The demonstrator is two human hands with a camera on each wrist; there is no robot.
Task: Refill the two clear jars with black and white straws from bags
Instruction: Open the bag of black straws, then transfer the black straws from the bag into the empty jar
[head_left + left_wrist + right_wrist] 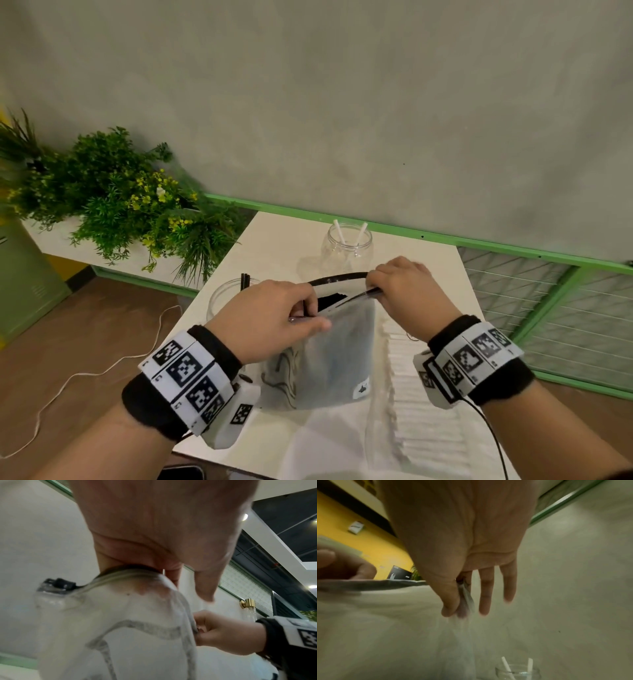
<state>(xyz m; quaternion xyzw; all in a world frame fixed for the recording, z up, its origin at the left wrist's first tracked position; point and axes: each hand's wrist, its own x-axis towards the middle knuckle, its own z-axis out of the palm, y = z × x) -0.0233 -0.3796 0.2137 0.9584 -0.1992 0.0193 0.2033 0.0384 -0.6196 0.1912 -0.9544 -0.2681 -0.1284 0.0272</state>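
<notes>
I hold a translucent zip bag upright over the white table. Its black-edged mouth is pulled apart, and black straws show inside. My left hand pinches the mouth's left end. My right hand pinches the right end between thumb and forefinger, its other fingers straight. One clear jar behind the bag holds two white straws. A second clear jar at the left has black straws poking up. The right wrist view shows the white-straw jar below the pinched bag edge.
A bag of white straws lies flat on the table under my right wrist. Green plants stand at the left, a green-framed mesh panel at the right. A white cord trails on the wooden floor.
</notes>
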